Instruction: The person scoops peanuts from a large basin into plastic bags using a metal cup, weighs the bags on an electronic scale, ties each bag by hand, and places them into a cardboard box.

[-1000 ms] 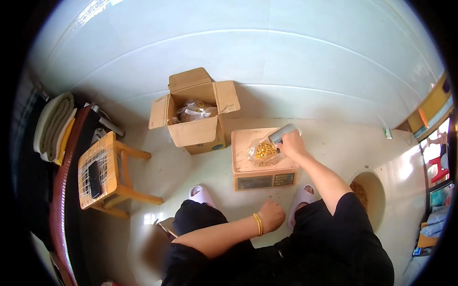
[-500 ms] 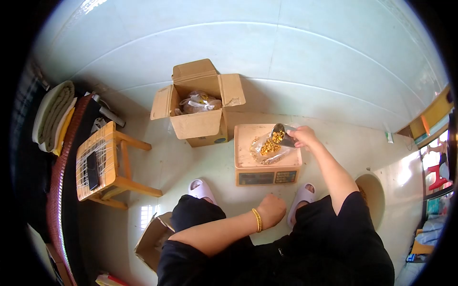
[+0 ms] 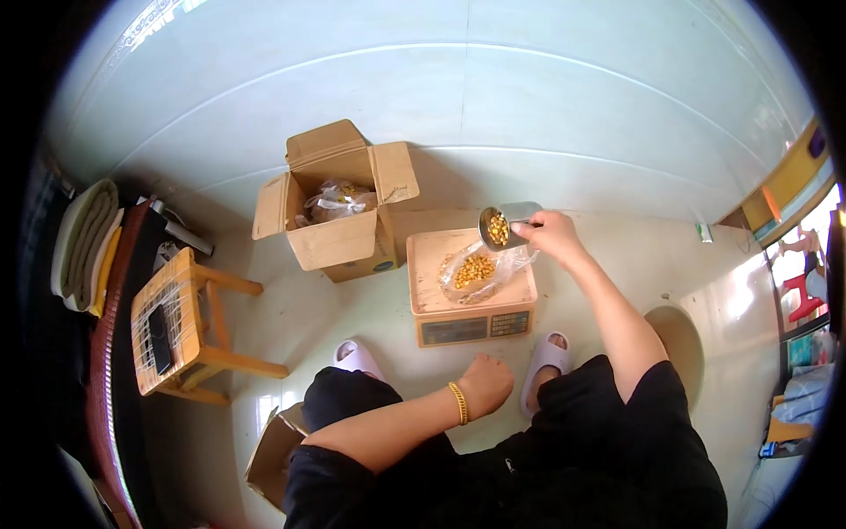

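Observation:
My right hand (image 3: 553, 236) grips a metal scoop (image 3: 520, 212) by its handle. Corn-like yellow kernels (image 3: 498, 229) lie in the scoop, which is held above the back right part of an orange scale (image 3: 425, 253). On the scale's platform rests a clear plastic bag (image 3: 507, 273) with more yellow kernels (image 3: 474, 271) in it. My left hand (image 3: 487, 386), below a gold bracelet at the wrist, is closed in a fist in front of the scale, near my knees, and nothing shows in it.
An open cardboard box (image 3: 339, 244) holding plastic bags stands left of the scale. Further left is a wooden stool (image 3: 196, 346) with a black phone (image 3: 160, 339). Another box (image 3: 270, 458) sits by my leg. A round container (image 3: 683, 344) stands at right.
My right hand has raised the scoop from the bag, and its mouth with kernels now shows. My left hand stays in a fist. The whole view has shifted slightly.

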### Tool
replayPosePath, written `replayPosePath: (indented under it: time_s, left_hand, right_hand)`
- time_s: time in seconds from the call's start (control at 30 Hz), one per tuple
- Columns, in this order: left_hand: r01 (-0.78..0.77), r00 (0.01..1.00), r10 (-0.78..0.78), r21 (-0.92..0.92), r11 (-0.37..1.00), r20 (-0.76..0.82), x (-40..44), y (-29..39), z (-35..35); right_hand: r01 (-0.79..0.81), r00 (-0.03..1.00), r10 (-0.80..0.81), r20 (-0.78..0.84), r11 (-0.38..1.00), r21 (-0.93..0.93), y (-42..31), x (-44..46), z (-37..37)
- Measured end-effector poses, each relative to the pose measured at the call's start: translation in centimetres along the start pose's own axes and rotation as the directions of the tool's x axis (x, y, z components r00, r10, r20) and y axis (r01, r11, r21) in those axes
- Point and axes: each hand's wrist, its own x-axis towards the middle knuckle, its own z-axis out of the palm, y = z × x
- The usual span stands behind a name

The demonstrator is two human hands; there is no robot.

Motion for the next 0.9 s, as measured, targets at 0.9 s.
replayPosePath:
  time_s: [0.9]
  left_hand:
    - [0.055, 0.997, -0.052, 0.049, 0.997, -0.056, -1.2, 0.6, -0.3]
  right_hand:
    - [0.112, 0.96, -0.217, -0.175, 0.875, -0.472, 0.2, -0.6, 3.9]
